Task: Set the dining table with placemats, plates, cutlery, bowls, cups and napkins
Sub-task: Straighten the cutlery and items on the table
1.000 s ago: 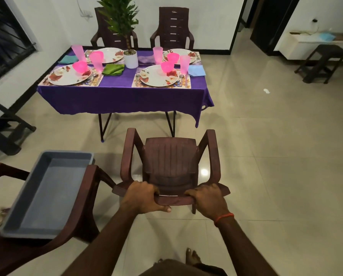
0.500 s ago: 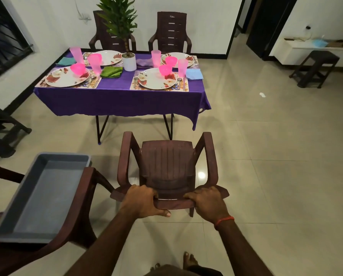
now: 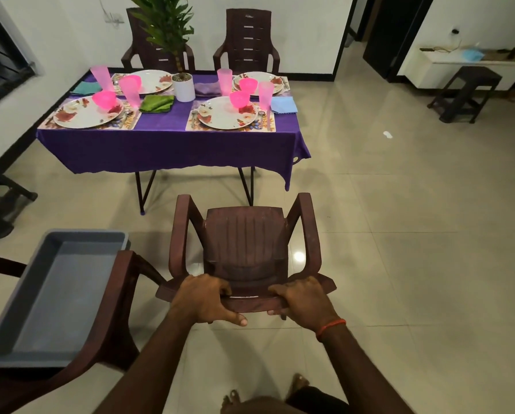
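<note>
The worktop (image 3: 166, 147) at twelve o'clock looks fully laid, four places. The chair (image 3: 246, 240) stands between you and it, well apart from it. It looks like moulded plastic, likely light and stiff, easy to slide. Your left hand (image 3: 204, 300) and right hand (image 3: 305, 303) both grip the backrest's top edge, a sound hold.

Both hands grip the top rail of a brown plastic chair (image 3: 246, 249), the left hand (image 3: 204, 298) and right hand (image 3: 305, 301) apart on it. Far beyond stands the purple-clothed table (image 3: 166, 144) with floral plates, pink cups and bowls. A grey tray (image 3: 56, 294) rests on another chair (image 3: 113, 318), near left.
</note>
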